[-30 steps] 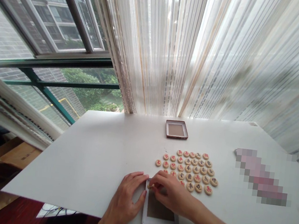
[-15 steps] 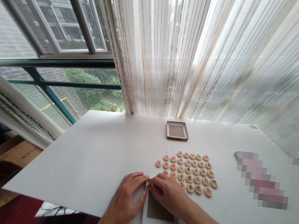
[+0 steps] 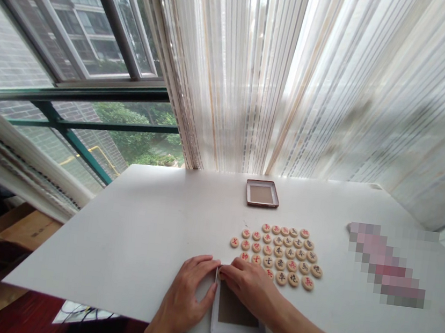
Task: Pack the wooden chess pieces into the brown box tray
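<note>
A shallow cardboard box with white walls and a brown bottom lies at the near edge of the table. My left hand curves against its left wall, thumb and fingertips holding the box there. In the far left corner of the box, my right hand pinches a round xiangqi piece, mostly hidden by the fingers. Just beyond, several wooden xiangqi pieces lie in rough rows, with red or black characters facing up. My right hand partly covers the nearest rows.
Farther back on the white table lies a reddish-brown rimmed box lid, inner side up. A blurred-out pinkish object rests at the right. Striped curtains hang behind the table, and a window stands at left.
My right fingers have settled lower with the piece into the box corner. My left hand keeps its place on the wall. The whole view has shifted slightly.
</note>
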The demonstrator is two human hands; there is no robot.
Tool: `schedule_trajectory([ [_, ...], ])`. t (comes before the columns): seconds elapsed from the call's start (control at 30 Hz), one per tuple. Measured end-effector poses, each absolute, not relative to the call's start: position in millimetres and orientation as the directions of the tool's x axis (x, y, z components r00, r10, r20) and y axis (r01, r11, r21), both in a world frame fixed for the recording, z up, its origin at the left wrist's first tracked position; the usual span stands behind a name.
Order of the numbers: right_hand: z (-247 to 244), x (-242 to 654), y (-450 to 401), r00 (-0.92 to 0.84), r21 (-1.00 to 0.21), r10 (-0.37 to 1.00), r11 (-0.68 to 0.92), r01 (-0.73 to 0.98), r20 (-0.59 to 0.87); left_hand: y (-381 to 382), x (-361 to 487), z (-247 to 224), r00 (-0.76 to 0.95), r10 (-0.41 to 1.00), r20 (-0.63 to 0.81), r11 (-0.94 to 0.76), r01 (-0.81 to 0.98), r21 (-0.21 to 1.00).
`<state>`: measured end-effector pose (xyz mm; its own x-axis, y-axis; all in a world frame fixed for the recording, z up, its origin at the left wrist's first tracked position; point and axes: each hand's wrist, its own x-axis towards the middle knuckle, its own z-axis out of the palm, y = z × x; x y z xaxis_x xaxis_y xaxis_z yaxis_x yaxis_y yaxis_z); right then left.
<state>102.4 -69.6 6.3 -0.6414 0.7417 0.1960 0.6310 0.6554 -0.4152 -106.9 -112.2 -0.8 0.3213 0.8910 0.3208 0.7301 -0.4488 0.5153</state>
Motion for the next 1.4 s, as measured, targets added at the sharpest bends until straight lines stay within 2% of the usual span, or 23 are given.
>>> schedule_trajectory([
  [1.4,-1.8,104.0,-73.7,-0.685,-0.252,0.694,0.72,0.647,0.224,-113.2,-107.3,-4.6,0.316,0.899,0.302,-0.433,0.736,0.52],
])
